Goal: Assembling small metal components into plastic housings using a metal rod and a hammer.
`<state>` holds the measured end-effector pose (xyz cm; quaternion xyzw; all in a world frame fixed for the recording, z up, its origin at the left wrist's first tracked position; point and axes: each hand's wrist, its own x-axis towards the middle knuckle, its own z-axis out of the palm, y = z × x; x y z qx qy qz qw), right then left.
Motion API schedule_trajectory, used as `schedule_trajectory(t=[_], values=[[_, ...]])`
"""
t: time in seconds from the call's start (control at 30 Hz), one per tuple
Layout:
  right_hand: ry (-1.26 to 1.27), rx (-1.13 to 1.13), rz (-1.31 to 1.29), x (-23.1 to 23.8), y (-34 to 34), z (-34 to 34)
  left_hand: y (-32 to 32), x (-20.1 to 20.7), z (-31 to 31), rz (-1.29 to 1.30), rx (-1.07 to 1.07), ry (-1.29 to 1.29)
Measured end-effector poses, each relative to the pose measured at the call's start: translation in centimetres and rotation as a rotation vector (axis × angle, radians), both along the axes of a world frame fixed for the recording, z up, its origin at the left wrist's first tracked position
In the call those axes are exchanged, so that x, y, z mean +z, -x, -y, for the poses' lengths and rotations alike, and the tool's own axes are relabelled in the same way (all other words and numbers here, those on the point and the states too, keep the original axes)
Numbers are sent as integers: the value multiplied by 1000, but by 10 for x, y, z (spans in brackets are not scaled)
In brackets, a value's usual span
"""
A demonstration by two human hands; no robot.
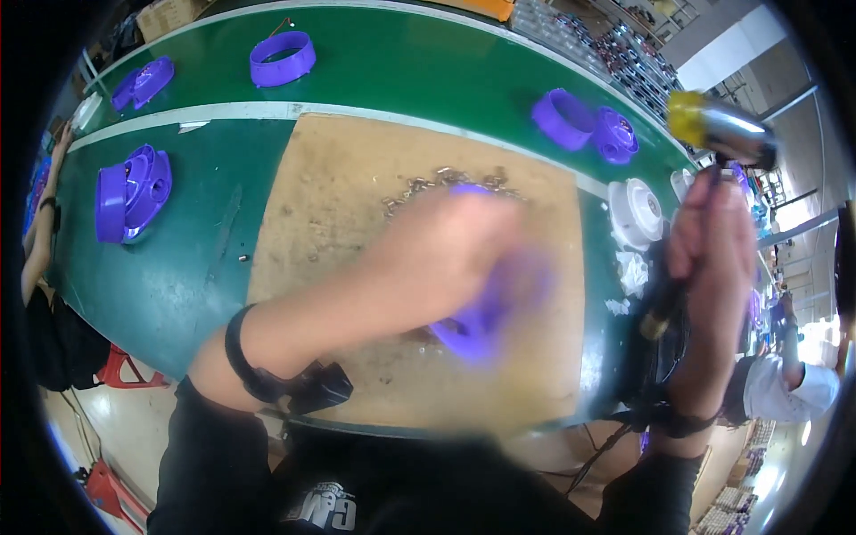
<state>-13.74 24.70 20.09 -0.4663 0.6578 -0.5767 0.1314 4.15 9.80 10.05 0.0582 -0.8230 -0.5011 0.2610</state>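
Note:
In the middle of the work mat my left hand (459, 245) lies over a purple plastic housing (473, 330), whose edges show beyond and below it. Motion smears that hand, so its fingers and any grip cannot be made out. On the right, my right hand (718, 232) is raised and closed round the dark handle of a mallet (727, 129). Its head is metal with a yellow face and points up and left. Several small metal pieces (437, 183) form a pile just beyond my left hand. A yellowish blur (499, 383) crosses the front of the mat.
A brown sheet (303, 205) covers part of the green table (205, 196). Purple rings and housings (134, 192) stand left, along the back strip and at right (615, 134). A white round housing (635, 214) sits beside crumpled white wrapping (632, 273). People work at both sides.

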Motion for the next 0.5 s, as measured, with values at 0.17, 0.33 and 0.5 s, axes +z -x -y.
schedule_trajectory(t=[0.17, 0.33, 0.5], values=[[-414, -258, -577, -103, 75, 5, -14, 42, 17, -280, 55, -183], [-395, -360, -916, -166, 86, 16, -37, 51, 40, 51, 275, 200], [-465, -333, -867, -207, 113, 29, -47, 43, 12, 281, -249, 493]])
